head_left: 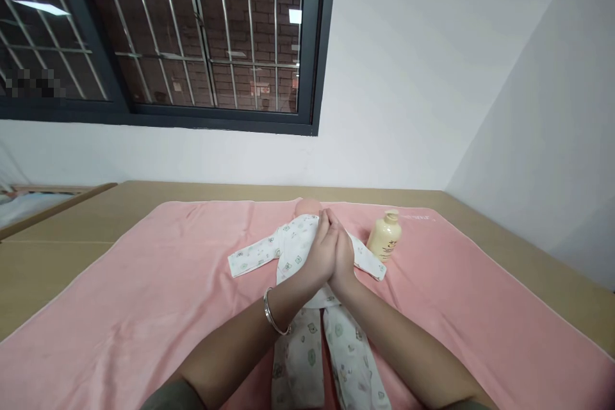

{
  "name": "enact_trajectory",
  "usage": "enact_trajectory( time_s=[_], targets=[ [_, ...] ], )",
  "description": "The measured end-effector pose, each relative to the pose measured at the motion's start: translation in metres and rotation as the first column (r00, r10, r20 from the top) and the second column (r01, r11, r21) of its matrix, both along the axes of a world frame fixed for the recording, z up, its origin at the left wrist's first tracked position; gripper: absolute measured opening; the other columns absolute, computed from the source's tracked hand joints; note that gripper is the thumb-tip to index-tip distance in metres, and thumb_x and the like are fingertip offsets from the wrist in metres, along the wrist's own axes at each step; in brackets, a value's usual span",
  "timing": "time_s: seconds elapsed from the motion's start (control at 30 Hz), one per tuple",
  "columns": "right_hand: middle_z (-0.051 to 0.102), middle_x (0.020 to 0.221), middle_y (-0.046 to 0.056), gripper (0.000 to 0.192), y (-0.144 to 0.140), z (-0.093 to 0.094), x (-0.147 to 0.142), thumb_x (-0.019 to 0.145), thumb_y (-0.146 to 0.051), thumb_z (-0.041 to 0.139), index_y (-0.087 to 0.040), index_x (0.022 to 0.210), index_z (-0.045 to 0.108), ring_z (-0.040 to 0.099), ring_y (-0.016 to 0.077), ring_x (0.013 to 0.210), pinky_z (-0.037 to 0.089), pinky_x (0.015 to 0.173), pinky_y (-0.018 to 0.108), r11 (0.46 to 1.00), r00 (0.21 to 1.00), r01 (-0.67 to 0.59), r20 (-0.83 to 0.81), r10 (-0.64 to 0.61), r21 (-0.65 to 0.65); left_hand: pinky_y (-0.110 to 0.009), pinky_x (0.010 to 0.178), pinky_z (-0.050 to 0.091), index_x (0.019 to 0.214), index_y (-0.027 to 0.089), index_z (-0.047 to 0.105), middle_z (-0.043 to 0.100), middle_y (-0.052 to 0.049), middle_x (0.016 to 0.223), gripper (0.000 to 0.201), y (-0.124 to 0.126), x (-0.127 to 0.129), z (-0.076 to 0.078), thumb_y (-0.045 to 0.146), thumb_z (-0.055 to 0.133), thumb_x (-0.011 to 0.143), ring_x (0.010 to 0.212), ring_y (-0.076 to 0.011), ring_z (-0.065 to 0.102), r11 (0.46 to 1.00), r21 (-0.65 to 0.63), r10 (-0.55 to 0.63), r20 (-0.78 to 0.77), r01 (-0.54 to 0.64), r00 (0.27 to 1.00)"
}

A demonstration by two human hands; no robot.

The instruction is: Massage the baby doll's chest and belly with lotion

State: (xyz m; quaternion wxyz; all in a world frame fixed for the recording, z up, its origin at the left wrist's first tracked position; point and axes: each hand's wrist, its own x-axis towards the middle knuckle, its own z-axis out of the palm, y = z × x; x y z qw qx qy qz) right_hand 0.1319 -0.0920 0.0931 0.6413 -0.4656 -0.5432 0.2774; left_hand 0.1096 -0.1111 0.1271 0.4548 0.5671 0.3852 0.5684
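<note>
Left hand [321, 253] and right hand [343, 259] are pressed palm to palm, fingers straight, both equally near the doll [293, 246], which lies lengthwise near-to-far beneath.

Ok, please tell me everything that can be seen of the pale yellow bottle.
The bottle is pale yellow and looks like glossy plastic, with rounded shoulders and a cap of similar colour on top. Its front carries dark printing, too small to read. It stands on the pink cloth, just behind a printed white sleeve that hides part of its base; whether the two touch, I cannot tell. The right hand is apart from it.
</note>
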Motion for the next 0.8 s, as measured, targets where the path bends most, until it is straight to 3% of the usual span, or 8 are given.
enact_trajectory(
  time_s=[0.07,0.17,0.23,0.33,0.43,0.63,0.73,0.8],
  targets=[
    [0.048,0.148,0.007,0.057,0.006,0.003,0.006,0.095,-0.045,0.029,-0.021,0.142,0.049,0.037,0.0205,0.141,0.027,0.118,0.041,1.0,0.999,0.012,0.044,-0.012,0.005,-0.043,0.123,0.019,0.144,0.021,0.046,0.05,-0.007,0.147,0.058,0.0,-0.001,0.0,0.047,0.029,0.095,0.149,-0.0237,0.022,0.999,-0.023,-0.022,0.146,0.026,0.989],
    [0.032,0.157,0.007,0.055,0.007,0.007,0.016,0.096,-0.04,0.029,-0.022,0.147,0.042,0.018,0.022,0.149,0.014,0.121,0.051,0.975,0.953,0.085,0.27,-0.14,0.205,-0.045,0.111,0.039,0.12,0.019,0.066,0.066,-0.013,0.126,0.053,-0.006,-0.017,-0.003,0.057,0.046,0.09,0.129,-0.0313,0.052,0.987,-0.059,-0.134,0.214,0.15,0.967],
    [0.027,0.159,0.006,0.055,0.007,0.009,0.02,0.094,-0.035,0.032,-0.024,0.147,0.04,0.005,0.024,0.151,0.004,0.119,0.058,0.926,0.86,0.139,0.422,-0.288,0.35,-0.041,0.098,0.049,0.104,0.015,0.07,0.072,-0.014,0.109,0.054,-0.012,-0.025,-0.006,0.062,0.055,0.084,0.112,-0.0307,0.062,0.978,-0.069,-0.171,0.274,0.197,0.946],
    [0.033,0.157,0.007,0.054,0.009,0.008,0.02,0.091,-0.03,0.032,-0.025,0.143,0.045,0.004,0.0271,0.151,-0.001,0.115,0.065,0.88,0.761,0.212,0.493,-0.422,0.426,-0.034,0.081,0.052,0.085,0.013,0.067,0.072,-0.01,0.087,0.049,-0.02,-0.026,-0.008,0.062,0.069,0.074,0.093,-0.0264,0.066,0.99,-0.066,-0.1,0.276,0.123,0.956],
    [0.039,0.153,0.01,0.052,0.014,0.002,0.019,0.09,-0.026,0.032,-0.024,0.139,0.051,0.01,0.0275,0.15,0.0,0.114,0.065,0.894,0.763,0.209,0.507,-0.402,0.396,-0.032,0.075,0.05,0.075,0.014,0.065,0.071,-0.009,0.079,0.046,-0.022,-0.019,-0.008,0.06,0.073,0.071,0.084,-0.0247,0.066,0.994,-0.111,0.008,0.238,0.019,0.971],
    [0.057,0.137,0.012,0.043,0.024,-0.008,0.022,0.094,-0.035,0.036,-0.02,0.127,0.059,0.042,0.025,0.136,0.019,0.116,0.054,0.944,0.759,0.115,0.586,-0.285,0.311,-0.038,0.088,0.05,0.087,0.014,0.069,0.074,-0.015,0.091,0.049,-0.004,-0.015,-0.013,0.062,0.06,0.082,0.094,-0.0286,0.068,0.96,-0.269,0.152,0.262,-0.079,0.953],
    [0.071,0.107,0.011,0.036,0.025,-0.005,0.022,0.094,-0.034,0.037,-0.019,0.105,0.068,0.063,0.0258,0.103,0.042,0.098,0.044,0.963,0.71,0.16,0.653,-0.264,0.215,-0.04,0.092,0.05,0.093,0.012,0.07,0.074,-0.016,0.093,0.054,0.008,-0.015,-0.02,0.064,0.059,0.082,0.1,-0.031,0.068,0.947,-0.32,0.143,0.327,-0.032,0.934],
    [0.072,0.084,0.008,0.033,0.025,-0.004,0.022,0.094,-0.032,0.039,-0.021,0.085,0.068,0.065,0.0233,0.078,0.046,0.077,0.036,0.97,0.65,0.197,0.722,-0.236,0.14,-0.04,0.094,0.049,0.097,0.012,0.07,0.074,-0.017,0.098,0.056,0.014,-0.014,-0.025,0.065,0.061,0.08,0.107,-0.0318,0.066,0.943,-0.332,0.162,0.38,-0.029,0.91]
  ],
)
